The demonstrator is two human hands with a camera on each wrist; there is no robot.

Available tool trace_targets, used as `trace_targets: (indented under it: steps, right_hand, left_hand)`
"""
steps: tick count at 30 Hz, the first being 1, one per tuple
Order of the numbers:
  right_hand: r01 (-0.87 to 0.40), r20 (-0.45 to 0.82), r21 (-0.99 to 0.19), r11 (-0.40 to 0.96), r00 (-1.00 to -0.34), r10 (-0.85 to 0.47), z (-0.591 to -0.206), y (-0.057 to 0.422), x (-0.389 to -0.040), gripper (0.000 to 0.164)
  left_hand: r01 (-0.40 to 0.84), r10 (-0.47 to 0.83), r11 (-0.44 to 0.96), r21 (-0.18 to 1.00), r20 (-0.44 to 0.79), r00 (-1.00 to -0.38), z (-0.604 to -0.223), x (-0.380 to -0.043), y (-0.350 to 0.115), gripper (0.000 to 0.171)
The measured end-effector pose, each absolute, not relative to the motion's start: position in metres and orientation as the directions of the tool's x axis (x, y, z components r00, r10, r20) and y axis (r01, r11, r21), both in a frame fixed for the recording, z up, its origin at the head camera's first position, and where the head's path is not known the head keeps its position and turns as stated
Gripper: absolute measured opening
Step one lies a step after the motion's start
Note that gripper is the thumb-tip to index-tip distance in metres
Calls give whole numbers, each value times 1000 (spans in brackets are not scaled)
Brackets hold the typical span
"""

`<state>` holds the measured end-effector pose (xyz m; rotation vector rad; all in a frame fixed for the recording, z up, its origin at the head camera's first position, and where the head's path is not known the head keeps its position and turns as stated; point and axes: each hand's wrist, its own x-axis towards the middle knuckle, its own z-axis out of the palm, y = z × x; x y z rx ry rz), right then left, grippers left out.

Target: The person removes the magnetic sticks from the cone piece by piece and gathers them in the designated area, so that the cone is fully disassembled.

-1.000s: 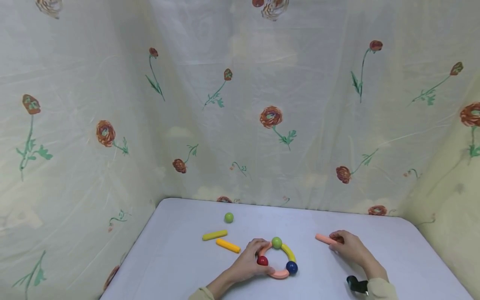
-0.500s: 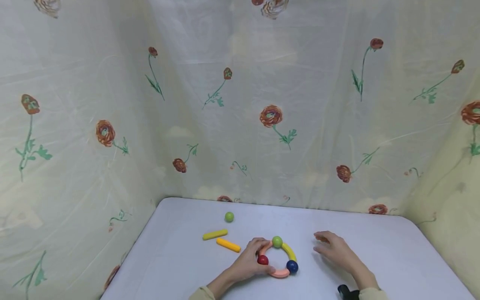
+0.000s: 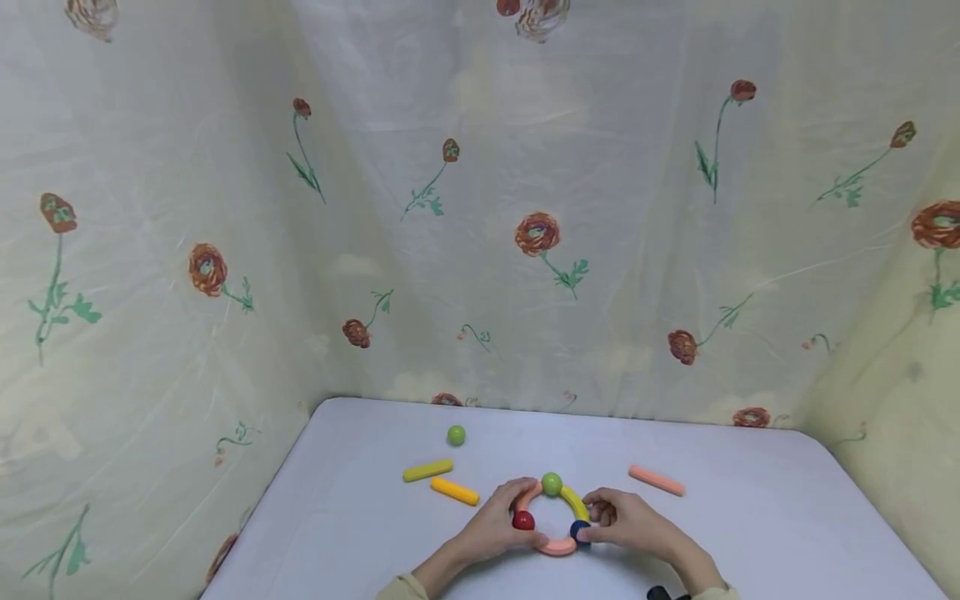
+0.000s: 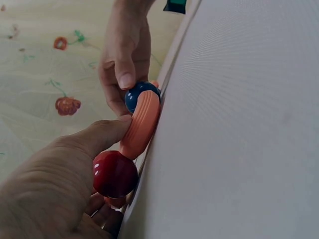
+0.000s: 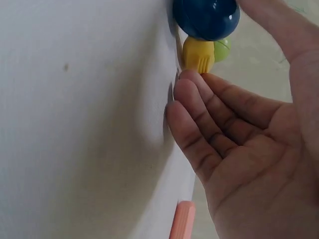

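A ring of toy balls and curved rods lies on the table, made of a red ball [image 3: 523, 521], a green ball [image 3: 552, 484], a blue ball [image 3: 581, 532], a yellow curved rod [image 3: 574, 503] and two pink curved rods [image 3: 557, 547]. My left hand [image 3: 497, 523] grips its left side, fingers at the upper pink rod and thumb on the lower one. On the right side, my right hand [image 3: 632, 523] holds the ring, its thumb against the blue ball and fingertips at the yellow rod. In the right wrist view those fingers [image 5: 187, 122] are only slightly bent.
A straight pink rod [image 3: 657, 481] lies right of the ring. To the left are a yellow-green rod [image 3: 428, 471], an orange-yellow rod [image 3: 454, 491] and a loose green ball [image 3: 456, 435]. A flowered cloth [image 3: 480, 250] hangs behind the white table [image 3: 360, 517].
My right hand let go of the straight pink rod and moved left to the ring's blue ball and yellow rod. My left hand stays on the ring.
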<state>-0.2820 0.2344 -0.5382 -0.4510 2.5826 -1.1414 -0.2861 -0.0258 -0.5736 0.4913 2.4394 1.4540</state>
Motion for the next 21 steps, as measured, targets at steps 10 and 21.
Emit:
trace_targets:
  steps: [10, 21]
  right_hand:
    - [-192, -108, -749, 634, -909, -402, -537, 235, -280, 52]
    - [-173, -92, -751, 638, -929, -359, -536, 241, -284, 34]
  left_hand:
    - [145, 399, 464, 874, -60, -915, -572, -280, -23, 89]
    - [53, 206, 593, 804, -89, -974, -568, -246, 5, 111]
